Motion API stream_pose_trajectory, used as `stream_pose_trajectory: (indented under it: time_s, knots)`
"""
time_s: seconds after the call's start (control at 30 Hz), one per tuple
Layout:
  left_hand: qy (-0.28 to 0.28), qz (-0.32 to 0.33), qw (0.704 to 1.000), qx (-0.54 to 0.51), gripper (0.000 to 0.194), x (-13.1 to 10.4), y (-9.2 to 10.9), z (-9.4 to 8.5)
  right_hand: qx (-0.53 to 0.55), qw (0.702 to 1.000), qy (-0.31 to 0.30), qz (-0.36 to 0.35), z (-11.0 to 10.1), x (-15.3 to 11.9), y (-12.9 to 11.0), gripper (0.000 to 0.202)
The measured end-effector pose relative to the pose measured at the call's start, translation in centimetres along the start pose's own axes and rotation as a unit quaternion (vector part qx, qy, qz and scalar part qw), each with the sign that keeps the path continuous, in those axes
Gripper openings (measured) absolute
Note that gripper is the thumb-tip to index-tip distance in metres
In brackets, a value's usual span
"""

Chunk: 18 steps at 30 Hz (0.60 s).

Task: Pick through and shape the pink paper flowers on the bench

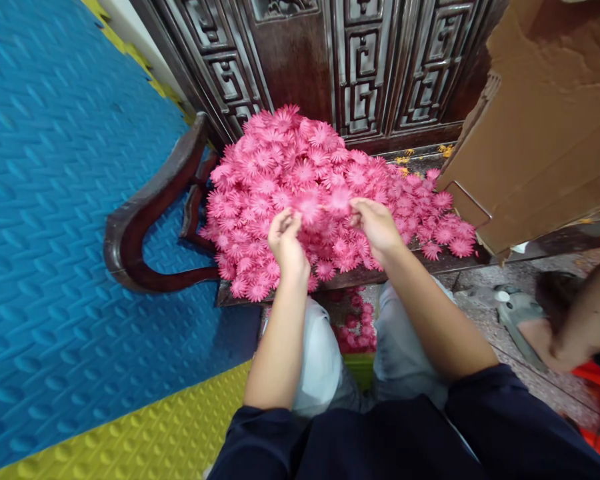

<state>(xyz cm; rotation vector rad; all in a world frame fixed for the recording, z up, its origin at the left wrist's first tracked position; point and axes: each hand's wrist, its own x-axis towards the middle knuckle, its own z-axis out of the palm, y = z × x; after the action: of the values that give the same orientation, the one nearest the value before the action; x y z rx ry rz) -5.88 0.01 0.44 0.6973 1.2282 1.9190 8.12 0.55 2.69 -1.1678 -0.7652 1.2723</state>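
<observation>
A large heap of pink artificial flower heads (pixel 260 187) covers the dark wooden bench in front of me. Over the heap, my left hand (pixel 286 243) is closed in a pinch at the edge of a pink flower (pixel 309 208), which is smeared by motion. Across from it, my right hand (pixel 377 228) pinches at the side of a second pink flower (pixel 340 199), also blurred. The two flowers are close together between my hands. How the fingertips grip them is hard to make out.
A curved wooden armrest (pixel 125 233) bounds the heap on the left, with blue matting (pixel 55 200) beyond. A carved wooden back (pixel 300 73) rises behind. At right stands a cardboard box (pixel 545 147); below it is another person's sandalled foot (pixel 535 333). More pink flowers (pixel 360 323) lie below the bench.
</observation>
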Motion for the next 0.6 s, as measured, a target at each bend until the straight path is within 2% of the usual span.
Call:
stream_pose_trajectory:
  time_s: [0.1,0.13,0.2,0.3,0.43,0.6]
  knots:
    - [0.093,0.034,0.995,0.011,0.021,1.5,0.2,-1.0,0.000,0.995,0.086,-0.047,-1.8,1.7,-0.2,0.007]
    - [0.099,0.050,0.994,0.017,0.021,1.7,0.2,-1.2,-0.010,0.992,0.110,-0.065,-2.3,2.2,-0.2,0.007]
    - [0.066,0.060,0.996,0.026,0.021,1.7,0.2,-1.3,-0.036,0.987,0.124,-0.098,-2.8,2.9,0.1,0.008]
    - [-0.002,0.036,0.999,0.034,0.021,0.8,0.1,-0.9,-0.085,0.989,0.064,-0.100,-2.4,3.2,0.8,0.015]
    - [-0.025,0.018,0.999,0.044,0.019,-0.7,-0.1,-0.1,-0.152,0.986,-0.029,-0.070,-1.2,2.3,1.6,0.029]
    - [-0.058,-0.006,0.997,0.048,0.018,-1.2,0.1,0.5,-0.190,0.964,-0.085,-0.166,0.0,0.1,1.4,0.017]
